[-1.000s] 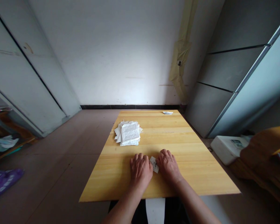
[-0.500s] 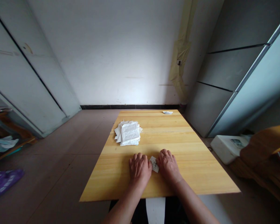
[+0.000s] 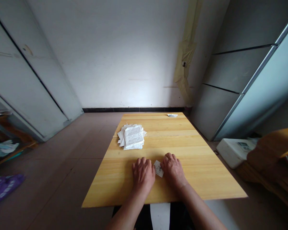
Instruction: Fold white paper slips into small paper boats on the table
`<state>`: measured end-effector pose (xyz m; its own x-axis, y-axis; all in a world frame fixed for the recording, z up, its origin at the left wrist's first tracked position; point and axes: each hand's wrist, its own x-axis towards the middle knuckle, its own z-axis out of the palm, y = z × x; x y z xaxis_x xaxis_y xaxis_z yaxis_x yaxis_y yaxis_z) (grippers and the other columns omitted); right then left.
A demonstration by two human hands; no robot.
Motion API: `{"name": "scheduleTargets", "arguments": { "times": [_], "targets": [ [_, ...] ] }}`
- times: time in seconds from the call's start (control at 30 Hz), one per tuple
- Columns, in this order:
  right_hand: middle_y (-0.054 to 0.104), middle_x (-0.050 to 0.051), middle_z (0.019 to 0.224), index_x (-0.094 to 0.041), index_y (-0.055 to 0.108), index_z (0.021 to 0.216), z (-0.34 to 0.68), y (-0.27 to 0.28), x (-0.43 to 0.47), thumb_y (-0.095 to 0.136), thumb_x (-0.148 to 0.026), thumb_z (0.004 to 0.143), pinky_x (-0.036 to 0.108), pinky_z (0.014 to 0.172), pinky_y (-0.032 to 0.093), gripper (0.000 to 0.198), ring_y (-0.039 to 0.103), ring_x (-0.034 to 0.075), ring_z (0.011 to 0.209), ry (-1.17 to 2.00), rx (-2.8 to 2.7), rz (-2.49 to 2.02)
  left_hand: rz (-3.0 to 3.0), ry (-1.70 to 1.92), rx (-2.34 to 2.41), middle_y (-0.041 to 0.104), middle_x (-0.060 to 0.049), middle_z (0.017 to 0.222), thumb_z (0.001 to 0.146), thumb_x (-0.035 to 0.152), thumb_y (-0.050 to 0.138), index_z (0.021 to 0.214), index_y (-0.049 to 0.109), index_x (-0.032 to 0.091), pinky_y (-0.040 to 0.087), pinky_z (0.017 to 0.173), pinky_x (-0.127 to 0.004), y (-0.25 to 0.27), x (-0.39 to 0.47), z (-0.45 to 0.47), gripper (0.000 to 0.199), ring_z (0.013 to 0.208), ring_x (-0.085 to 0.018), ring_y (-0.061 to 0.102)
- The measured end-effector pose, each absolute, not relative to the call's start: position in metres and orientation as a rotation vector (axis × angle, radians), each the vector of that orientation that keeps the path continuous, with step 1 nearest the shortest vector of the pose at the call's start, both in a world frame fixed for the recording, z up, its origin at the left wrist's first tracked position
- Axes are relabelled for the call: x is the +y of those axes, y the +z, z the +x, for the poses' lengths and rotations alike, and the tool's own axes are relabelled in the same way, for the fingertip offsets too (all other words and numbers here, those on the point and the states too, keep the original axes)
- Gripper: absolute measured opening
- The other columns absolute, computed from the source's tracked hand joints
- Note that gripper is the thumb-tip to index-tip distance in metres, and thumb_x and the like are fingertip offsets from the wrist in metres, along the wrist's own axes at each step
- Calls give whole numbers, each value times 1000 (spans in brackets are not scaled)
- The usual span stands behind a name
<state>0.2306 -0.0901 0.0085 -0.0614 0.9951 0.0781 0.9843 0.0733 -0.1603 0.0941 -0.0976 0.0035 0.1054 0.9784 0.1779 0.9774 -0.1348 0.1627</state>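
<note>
Both my hands are resting on the wooden table [image 3: 194,187], backs up, forearms coming in over the near edge. Between them a small paper piece [image 3: 158,169] is lying on the boards, whitish with dark marks, turned so that its corners are pointing diamond-wise.

My left hand [image 3: 143,174] is bending at the fingers, tips hiding under the knuckles. Its thumb side is sitting right at the paper's left corner; whether it is pinching or only touching there, I cannot tell. My right hand [image 3: 172,169] is curling likewise, its thumb side overlapping the paper's right edge. Its grip too is hiding under the hand, so I cannot tell whether it is grasping or just pressing.

Beyond my left hand, well apart from it, a paper stack [image 3: 133,136] is sitting loosely, sheets fanning out at odd angles, the top one showing lines of writing too small to read. At the far edge, toward the right, a small folded white paper [image 3: 172,115] is standing alone.

Past the table a pale wall [image 3: 122,57] is rising above a black skirting [image 3: 126,110]. Grey cabinet panels [image 3: 232,67] are flanking me on the right, with a white box [image 3: 231,156] sitting low beside them. On the floor to the left a purple bag [image 3: 8,187] is lying.
</note>
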Motion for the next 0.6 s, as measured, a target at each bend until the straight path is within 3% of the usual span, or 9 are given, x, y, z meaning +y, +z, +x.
{"name": "scheduleTargets", "arguments": {
  "times": [0.43,0.6],
  "targets": [
    [60,9,99,-18,61,87,235,4,-84,54,-19,86,31,74,40,7,53,22,94,103,-2145,-1988,2341,408,1959,60,-7,95,88,20,45,92,61,23,33,79,-38,6,-100,93,17,97,-25,49],
    [60,8,96,-18,59,83,237,4,-84,56,-21,86,29,74,40,5,53,21,92,137,-2110,-1959,2420,470,1747,59,-4,93,87,11,43,92,65,29,33,76,-33,6,-95,91,28,94,-20,50]
  ]
}}
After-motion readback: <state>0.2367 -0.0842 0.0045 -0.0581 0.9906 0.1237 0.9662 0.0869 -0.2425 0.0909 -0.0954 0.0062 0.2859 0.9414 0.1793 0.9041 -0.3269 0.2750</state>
